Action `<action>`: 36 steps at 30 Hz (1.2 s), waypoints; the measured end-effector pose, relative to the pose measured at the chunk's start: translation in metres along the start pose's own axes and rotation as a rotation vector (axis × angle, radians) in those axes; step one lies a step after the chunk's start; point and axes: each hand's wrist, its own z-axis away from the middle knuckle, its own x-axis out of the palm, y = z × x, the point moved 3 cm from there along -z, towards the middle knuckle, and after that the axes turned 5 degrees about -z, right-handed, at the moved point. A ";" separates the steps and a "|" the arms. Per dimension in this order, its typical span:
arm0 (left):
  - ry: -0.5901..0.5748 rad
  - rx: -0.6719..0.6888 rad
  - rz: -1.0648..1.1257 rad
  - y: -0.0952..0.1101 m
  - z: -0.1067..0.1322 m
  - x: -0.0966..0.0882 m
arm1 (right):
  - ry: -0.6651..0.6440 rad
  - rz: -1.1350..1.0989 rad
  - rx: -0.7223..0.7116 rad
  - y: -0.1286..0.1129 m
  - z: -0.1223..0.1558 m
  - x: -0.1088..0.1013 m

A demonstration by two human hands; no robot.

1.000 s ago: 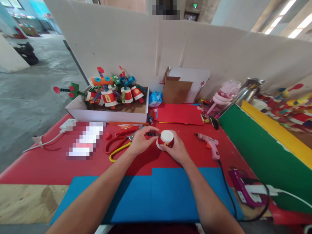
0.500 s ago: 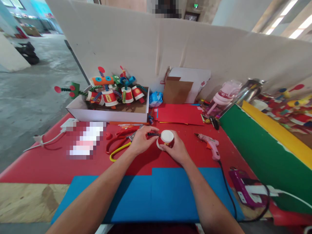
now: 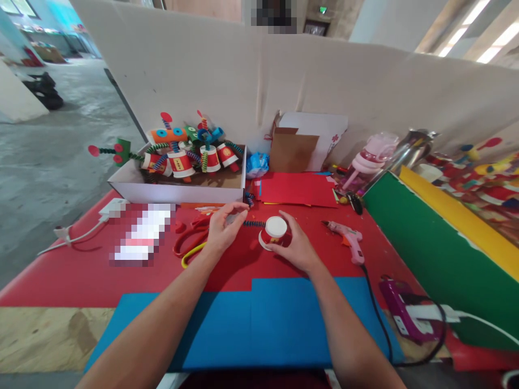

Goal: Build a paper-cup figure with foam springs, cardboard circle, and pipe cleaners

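Observation:
An upside-down red and white paper cup (image 3: pixel 272 237) stands on the red table sheet, its white base facing up. A dark, accordion-folded paper strip (image 3: pixel 254 223) sticks out from its left side. My left hand (image 3: pixel 224 229) is just left of the strip's free end, thumb and fingers apart with nothing visible between them. Around the cup's right side curves my right hand (image 3: pixel 298 246), its fingers spread; the thumb is close to the cup's front, and I cannot tell whether it touches. Red-handled and yellow-handled tools (image 3: pixel 190 246) lie partly hidden behind my left hand.
A white box (image 3: pixel 178 193) of paper-cup figures stands at the back left. Red paper sheets (image 3: pixel 298 189) lie behind the cup. A pink glue gun (image 3: pixel 348 237) with a black cord lies to the right, near a purple power strip (image 3: pixel 409 313) and a green panel (image 3: pixel 441 265).
My left hand has let go of the folded strip and moved left. My right hand's fingers have loosened and spread around the cup, which stays in about the same place.

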 end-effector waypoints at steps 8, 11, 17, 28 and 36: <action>0.148 -0.003 -0.017 -0.007 -0.001 -0.004 | -0.039 -0.013 0.003 0.006 0.000 -0.006; 0.141 0.009 -0.031 -0.008 -0.001 -0.003 | -0.028 -0.003 -0.020 0.006 -0.002 -0.002; 0.130 0.018 -0.071 -0.012 -0.001 -0.002 | -0.017 -0.053 -0.035 0.008 -0.004 -0.001; 0.183 0.092 -0.303 0.020 -0.010 -0.022 | 0.472 -0.101 -0.062 0.012 -0.001 -0.029; -0.167 0.311 -0.922 0.046 -0.090 -0.012 | 0.413 0.117 -0.186 0.014 -0.001 -0.020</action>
